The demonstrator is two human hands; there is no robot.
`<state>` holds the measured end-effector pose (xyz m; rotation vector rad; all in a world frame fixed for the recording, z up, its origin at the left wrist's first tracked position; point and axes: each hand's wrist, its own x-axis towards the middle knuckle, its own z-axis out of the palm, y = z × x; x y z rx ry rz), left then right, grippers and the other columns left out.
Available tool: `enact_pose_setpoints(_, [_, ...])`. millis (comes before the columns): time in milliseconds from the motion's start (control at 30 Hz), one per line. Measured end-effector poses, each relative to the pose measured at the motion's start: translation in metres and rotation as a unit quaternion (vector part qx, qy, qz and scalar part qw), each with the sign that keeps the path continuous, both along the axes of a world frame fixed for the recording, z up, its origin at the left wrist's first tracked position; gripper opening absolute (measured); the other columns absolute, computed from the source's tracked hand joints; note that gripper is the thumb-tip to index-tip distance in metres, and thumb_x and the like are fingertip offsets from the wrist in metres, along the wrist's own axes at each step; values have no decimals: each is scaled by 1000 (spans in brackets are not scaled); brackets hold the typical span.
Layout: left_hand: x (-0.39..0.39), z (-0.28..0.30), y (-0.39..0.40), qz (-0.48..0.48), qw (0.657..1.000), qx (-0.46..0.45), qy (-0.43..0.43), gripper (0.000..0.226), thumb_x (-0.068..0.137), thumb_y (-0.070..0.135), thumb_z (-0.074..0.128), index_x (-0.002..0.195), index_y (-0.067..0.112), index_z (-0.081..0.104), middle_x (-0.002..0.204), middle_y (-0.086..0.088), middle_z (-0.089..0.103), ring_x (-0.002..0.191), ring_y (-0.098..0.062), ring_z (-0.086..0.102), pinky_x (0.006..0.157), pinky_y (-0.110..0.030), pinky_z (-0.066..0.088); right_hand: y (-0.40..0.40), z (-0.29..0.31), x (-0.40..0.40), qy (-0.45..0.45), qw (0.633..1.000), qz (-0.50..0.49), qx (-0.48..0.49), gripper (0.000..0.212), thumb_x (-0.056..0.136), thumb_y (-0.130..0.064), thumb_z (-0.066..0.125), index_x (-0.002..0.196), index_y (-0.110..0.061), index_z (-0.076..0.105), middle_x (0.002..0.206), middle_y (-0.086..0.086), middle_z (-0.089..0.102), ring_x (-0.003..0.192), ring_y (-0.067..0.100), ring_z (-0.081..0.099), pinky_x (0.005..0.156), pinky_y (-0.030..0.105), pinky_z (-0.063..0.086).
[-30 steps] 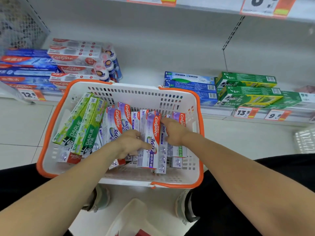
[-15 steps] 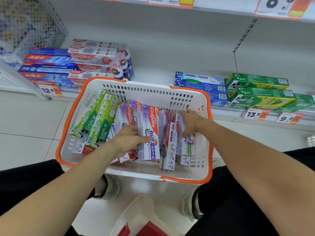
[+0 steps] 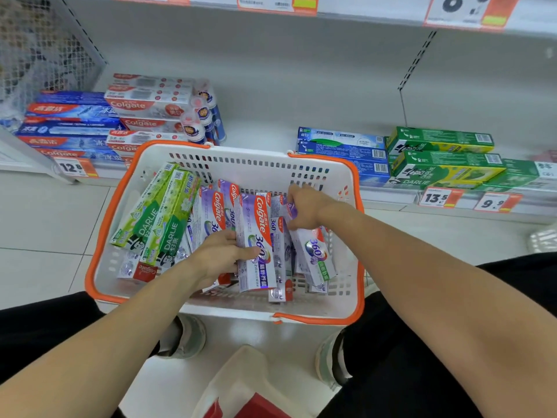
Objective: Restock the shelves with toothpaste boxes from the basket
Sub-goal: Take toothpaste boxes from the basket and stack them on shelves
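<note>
Nearest, foreground: a white and red object (image 3: pixel 241 396) lies on the floor between my two shoes (image 3: pixel 187 336), partly cut off by the frame edge.
Basket: the white basket (image 3: pixel 340 285) with an orange rim stands on the floor just beyond my knees, in front of the bottom shelf (image 3: pixel 271 137).
Basket contents: green Darlie boxes (image 3: pixel 159 218) lean at the left; purple Colgate 360 boxes (image 3: pixel 211 212) crowd the middle and right; a small red-ended box (image 3: pixel 138 270) lies flat at the near left.
Left hand: my left hand (image 3: pixel 223 257) grasps an upright Colgate 360 box (image 3: pixel 259 236), thumb across its front.
Right hand: my right hand (image 3: pixel 307 206) curls its fingers over the top ends of the boxes further right; one of them, a tilted 360 box (image 3: pixel 316 254), slants below my wrist.
Obstruction: both forearms cover part of the basket's contents.
Shelf, left: stacked Colgate cartons (image 3: pixel 90 122) with small bottles (image 3: pixel 202 116) beside them.
Shelf, right: blue boxes (image 3: pixel 340 146), then green Darlie cartons (image 3: pixel 443 158).
Shelf edge: price tags (image 3: pixel 437 197).
</note>
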<state>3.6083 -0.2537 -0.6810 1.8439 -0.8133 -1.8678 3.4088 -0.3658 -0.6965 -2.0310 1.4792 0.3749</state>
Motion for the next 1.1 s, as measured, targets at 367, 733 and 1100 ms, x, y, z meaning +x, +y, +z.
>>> enact_pose_setpoints(367, [5, 29, -23, 58, 991, -72, 97, 57, 71, 9, 73, 125, -2, 57, 116, -20, 71, 106, -38, 68, 98, -55, 51, -31, 111, -34, -216, 963, -156, 43, 43, 65, -40, 91, 86, -12, 67, 75, 3, 73, 62, 18, 71, 56, 32, 60])
enact_pose_setpoints(733, [5, 86, -24, 116, 971, -185, 95, 60, 66, 11, 81, 122, 8, 60, 107, -14, 75, 89, -33, 74, 73, -46, 62, -36, 162, 20, -342, 933, -98, 56, 50, 74, -41, 85, 104, -8, 62, 72, 9, 74, 55, 17, 61, 50, 26, 48])
enact_pose_setpoints(1100, [76, 191, -3, 254, 919, -295, 63, 45, 73, 8, 73, 117, 4, 65, 106, -17, 75, 90, -33, 74, 68, -44, 61, -7, 211, 123, -533, 837, -88, 92, 73, 78, -29, 84, 136, -22, 40, 105, 9, 72, 83, 17, 70, 69, 38, 59])
